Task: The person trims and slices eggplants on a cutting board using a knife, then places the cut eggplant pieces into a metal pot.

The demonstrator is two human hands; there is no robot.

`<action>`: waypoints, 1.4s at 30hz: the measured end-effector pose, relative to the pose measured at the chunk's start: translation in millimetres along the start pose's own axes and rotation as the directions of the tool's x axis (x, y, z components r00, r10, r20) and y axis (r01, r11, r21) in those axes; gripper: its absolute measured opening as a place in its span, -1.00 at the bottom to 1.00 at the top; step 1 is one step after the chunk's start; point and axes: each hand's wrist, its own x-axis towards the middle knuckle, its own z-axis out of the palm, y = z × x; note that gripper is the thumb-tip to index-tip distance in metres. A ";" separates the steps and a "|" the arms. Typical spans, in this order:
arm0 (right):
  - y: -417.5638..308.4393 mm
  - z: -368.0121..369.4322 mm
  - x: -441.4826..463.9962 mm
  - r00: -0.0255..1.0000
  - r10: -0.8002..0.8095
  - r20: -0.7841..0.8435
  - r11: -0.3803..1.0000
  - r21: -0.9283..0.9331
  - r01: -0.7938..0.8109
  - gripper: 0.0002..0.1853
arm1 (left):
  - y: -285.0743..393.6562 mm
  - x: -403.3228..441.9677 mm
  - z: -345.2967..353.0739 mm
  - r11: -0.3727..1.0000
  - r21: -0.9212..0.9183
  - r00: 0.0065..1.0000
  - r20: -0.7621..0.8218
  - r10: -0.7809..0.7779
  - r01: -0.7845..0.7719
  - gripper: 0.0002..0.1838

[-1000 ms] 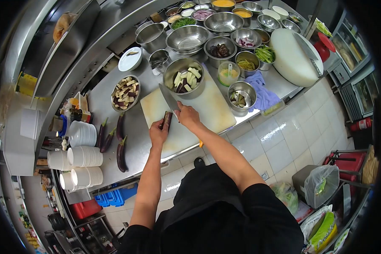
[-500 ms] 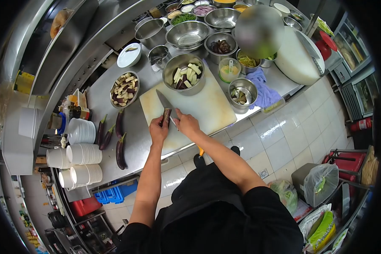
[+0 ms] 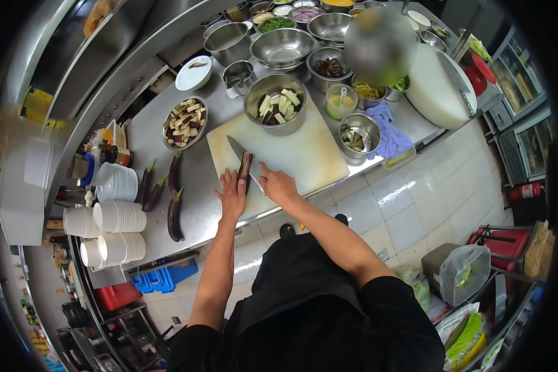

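Observation:
My left hand (image 3: 231, 193) lies with its fingers stretched and apart against the left side of a cut eggplant piece (image 3: 247, 167), at the near left of the white cutting board (image 3: 316, 152). A kitchen knife (image 3: 234, 146) is in my right hand (image 3: 279, 186), its index finger extended along the blade. Part of the blade is hidden behind the eggplant piece. Farther back on the board stands a steel bowl (image 3: 287, 129) with cut eggplant chunks (image 3: 280, 105). Several whole eggplants (image 3: 175, 216) lie on the counter left of the board.
A bowl of eggplant pieces (image 3: 185, 123) and a white plate (image 3: 193, 74) stand to the left. Stacked white bowls (image 3: 119, 217) line the counter's left end. On the right are a small steel bowl (image 3: 360, 135), a purple cloth (image 3: 387, 130) and a round white board (image 3: 437, 87).
My left hand's fingers have loosened and spread beside the eggplant piece, which now shows more of its length. My right hand keeps the knife in nearly the same place. The view has shifted slightly.

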 end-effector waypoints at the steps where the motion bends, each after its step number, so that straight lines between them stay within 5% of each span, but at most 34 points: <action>1: 0.8 -0.5 -0.8 1.000 0.011 -0.004 1.000 0.004 -0.011 -0.48 | 0.0 -0.1 2.0 1.000 -0.008 1.000 -0.002 -0.006 0.006 -0.33; 19: -14.3 -7.0 -68.8 0.977 -0.002 0.213 0.995 0.095 -0.019 -0.46 | -12.2 3.0 12.8 0.994 0.100 0.996 -0.079 0.043 -0.035 -0.31; 22: -14.3 -3.2 -65.3 0.983 -0.018 0.182 0.998 0.063 0.007 -0.47 | 6.1 7.6 -8.3 0.992 0.117 0.973 -0.215 0.079 -0.054 -0.21; 27: -15.2 0.6 -66.7 0.982 0.001 0.189 0.998 0.058 -0.012 -0.48 | 50.2 48.9 -49.9 0.997 0.065 0.998 0.038 -0.045 0.042 -0.41; 32: -18.3 -0.6 -78.9 0.992 -0.054 0.116 0.999 0.000 0.054 -0.47 | 48.0 56.8 -45.7 0.997 0.081 0.999 0.035 -0.018 0.015 -0.49; 39: -4.4 -60.6 -149.7 0.890 -0.165 0.425 0.972 -0.082 0.219 -0.41 | 10.6 70.9 -40.1 0.997 0.037 0.997 0.028 -0.073 0.072 -0.52; 42: 8.1 -88.5 -159.5 0.910 -0.168 0.379 0.971 -0.098 0.220 -0.42 | -17.3 81.3 -42.1 0.907 -0.306 0.949 0.216 -0.230 0.290 -0.57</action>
